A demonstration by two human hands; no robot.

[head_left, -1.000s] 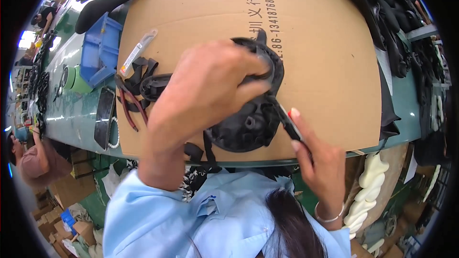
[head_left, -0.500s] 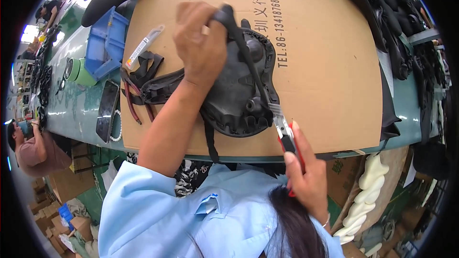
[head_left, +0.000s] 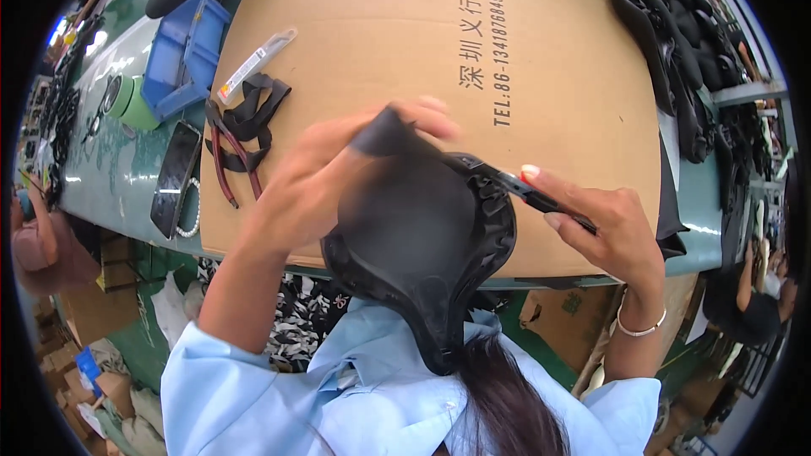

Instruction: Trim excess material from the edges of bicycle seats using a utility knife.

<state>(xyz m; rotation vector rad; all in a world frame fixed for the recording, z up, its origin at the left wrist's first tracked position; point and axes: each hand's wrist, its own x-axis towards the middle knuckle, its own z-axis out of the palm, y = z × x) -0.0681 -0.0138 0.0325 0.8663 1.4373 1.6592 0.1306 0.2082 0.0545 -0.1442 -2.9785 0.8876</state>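
Note:
A black bicycle saddle point(head_left: 441, 308) lies underside up at the near edge of the cardboard, its narrow nose toward my body. My left hand point(head_left: 308, 173), partly blurred, is closed on a black strip of cover material point(head_left: 384, 133) and pulls it up from the saddle's wide end. In my right hand point(head_left: 615, 219) is a utility knife point(head_left: 545, 198), its tip at the saddle's far right rim beside the strip. Folds of cover run along that rim. Blur and the left hand hide part of the saddle's middle.
A cardboard sheet point(head_left: 574, 84) covers the green table. To the left are red-handled pliers point(head_left: 224, 165), black scraps point(head_left: 253, 110), a clear plastic case point(head_left: 258, 63), a phone point(head_left: 176, 177), a blue bin point(head_left: 182, 59) and a green container point(head_left: 131, 105). Black covers point(head_left: 676, 51) pile at the right.
The saddle has turned so its nose points at me instead of left, and it sits closer. My left hand has come down and nearer; my right hand with the knife has moved up and right.

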